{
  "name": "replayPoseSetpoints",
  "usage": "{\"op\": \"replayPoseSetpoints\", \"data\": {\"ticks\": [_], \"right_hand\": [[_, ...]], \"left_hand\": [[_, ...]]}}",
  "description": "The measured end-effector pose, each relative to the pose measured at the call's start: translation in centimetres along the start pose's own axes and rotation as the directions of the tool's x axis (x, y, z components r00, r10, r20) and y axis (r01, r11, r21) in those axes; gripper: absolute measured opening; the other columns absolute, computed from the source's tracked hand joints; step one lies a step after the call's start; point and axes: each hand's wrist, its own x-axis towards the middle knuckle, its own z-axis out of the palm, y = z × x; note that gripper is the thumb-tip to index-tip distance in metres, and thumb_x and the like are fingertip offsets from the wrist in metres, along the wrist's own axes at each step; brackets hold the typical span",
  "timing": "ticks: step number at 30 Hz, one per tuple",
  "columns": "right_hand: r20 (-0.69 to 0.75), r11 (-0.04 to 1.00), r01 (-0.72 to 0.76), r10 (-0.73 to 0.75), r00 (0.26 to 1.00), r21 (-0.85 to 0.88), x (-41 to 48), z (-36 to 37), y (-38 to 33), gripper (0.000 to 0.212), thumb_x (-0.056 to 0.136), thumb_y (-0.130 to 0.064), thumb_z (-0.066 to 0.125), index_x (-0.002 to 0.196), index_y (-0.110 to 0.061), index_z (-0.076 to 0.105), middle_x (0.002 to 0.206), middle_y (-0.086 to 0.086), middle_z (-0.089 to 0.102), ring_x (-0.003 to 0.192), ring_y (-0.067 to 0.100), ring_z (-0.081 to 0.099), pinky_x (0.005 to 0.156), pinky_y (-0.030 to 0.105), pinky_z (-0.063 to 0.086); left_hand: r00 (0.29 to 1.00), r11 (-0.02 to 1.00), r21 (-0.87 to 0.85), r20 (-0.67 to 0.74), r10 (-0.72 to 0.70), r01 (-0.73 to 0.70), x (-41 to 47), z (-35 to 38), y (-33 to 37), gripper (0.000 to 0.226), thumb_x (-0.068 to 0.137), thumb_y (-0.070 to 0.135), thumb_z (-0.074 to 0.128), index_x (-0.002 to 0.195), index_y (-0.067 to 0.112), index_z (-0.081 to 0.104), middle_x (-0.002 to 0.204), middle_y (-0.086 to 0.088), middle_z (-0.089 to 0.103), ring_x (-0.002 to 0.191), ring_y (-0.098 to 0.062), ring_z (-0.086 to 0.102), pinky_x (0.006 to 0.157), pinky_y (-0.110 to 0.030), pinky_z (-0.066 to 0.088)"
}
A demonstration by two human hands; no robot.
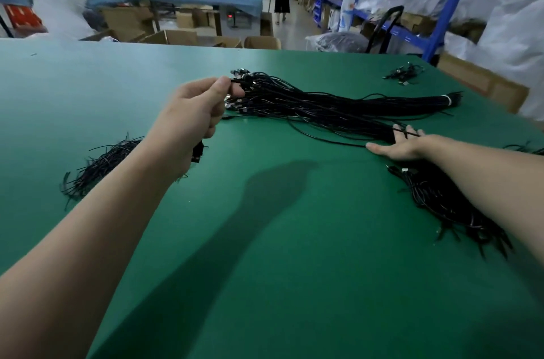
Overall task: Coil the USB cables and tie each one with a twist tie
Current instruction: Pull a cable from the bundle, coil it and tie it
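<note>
Here, a wide green worktop [265, 255] fills the view, with shelving and other people far behind. Across its middle lies a long bundle of black USB cables [338, 107], banded near its far right end; a second heap of cables [447, 199] lies under the right forearm. To the left sits a smaller pile of black twist ties [100, 166]. Both arms reach forward and well apart. The left hand [192, 116] is raised, thumb and fingertips pinching one cable's plug end at the bundle's left; a plug also shows below its palm. The right hand [403, 144] lies flat and spread, pressing on the bundle. This looks like separating a single cable, before any coiling. Next it likely needs drawing free while the bundle is held down.
</note>
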Motion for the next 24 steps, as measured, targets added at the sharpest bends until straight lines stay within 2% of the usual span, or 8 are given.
{"op": "replayPoseSetpoints", "data": {"ticks": [5,8,12,19,22,24], "right_hand": [[0.004,0.997,0.078,-0.078,0.997,-0.012,2.0,-0.1,0.8,0.105,0.087,-0.084,0.032,0.160,-0.012,0.010,0.169,0.011,0.002,0.155,0.032,-0.002,0.125,0.048,0.001],[0.041,0.997,0.071,-0.072,0.997,0.014,2.4,-0.3,1.1,0.107,0.085,-0.085,0.033,0.160,-0.011,0.012,0.169,0.011,0.003,0.156,0.030,-0.002,0.125,0.048,0.001],[-0.039,0.966,0.183,-0.193,0.980,-0.184,2.9,-0.5,1.7,0.103,0.089,-0.082,0.031,0.160,-0.018,-0.008,0.168,0.010,-0.013,0.154,0.034,-0.009,0.124,0.052,-0.002],[-0.037,0.953,0.190,-0.204,0.978,-0.237,3.1,-0.9,2.1,0.103,0.089,-0.082,0.032,0.160,-0.018,-0.007,0.168,0.011,-0.011,0.154,0.035,-0.008,0.124,0.052,-0.001],[-0.060,0.965,0.184,-0.198,0.978,-0.188,2.5,-0.9,1.8,0.103,0.089,-0.080,0.036,0.161,-0.016,-0.002,0.168,0.011,-0.005,0.155,0.033,-0.004,0.124,0.049,0.000],[0.017,0.986,0.097,-0.095,0.995,-0.137,1.7,-1.2,1.0,0.106,0.086,-0.083,0.036,0.161,-0.015,0.002,0.169,0.010,-0.004,0.155,0.030,-0.004,0.123,0.045,-0.001]], "left_hand": [[0.998,0.999,-0.006,-0.040,-0.045,0.045,0.0,-1.4,-1.2,0.033,0.106,0.032,0.050,0.083,0.024,0.072,0.054,0.014,0.031,0.049,-0.007,0.022,0.042,-0.016,0.021],[0.994,0.997,-0.053,-0.093,-0.063,0.058,-0.1,-2.3,-1.7,0.031,0.106,0.032,0.050,0.083,0.022,0.069,0.053,0.015,0.030,0.046,-0.006,0.022,0.040,-0.015,0.022],[0.984,0.991,-0.092,-0.146,-0.107,0.094,-0.1,-3.4,-2.3,0.029,0.106,0.032,0.050,0.086,0.021,0.068,0.053,0.014,0.028,0.046,-0.007,0.021,0.039,-0.015,0.022],[0.948,0.967,-0.228,-0.266,-0.176,0.115,-0.1,-4.7,-3.4,0.026,0.106,0.029,0.047,0.089,0.020,0.064,0.052,0.014,0.023,0.042,-0.005,0.018,0.036,-0.017,0.019],[0.961,0.987,-0.123,-0.244,-0.127,0.099,-1.0,-4.3,-4.3,0.029,0.107,0.028,0.047,0.089,0.019,0.068,0.052,0.013,0.029,0.044,-0.006,0.022,0.040,-0.018,0.020],[0.990,0.986,0.104,-0.074,-0.123,0.130,-2.2,-3.5,-4.7,0.033,0.106,0.028,0.050,0.089,0.016,0.075,0.056,0.008,0.046,0.048,-0.008,0.034,0.047,-0.021,0.026]]}}
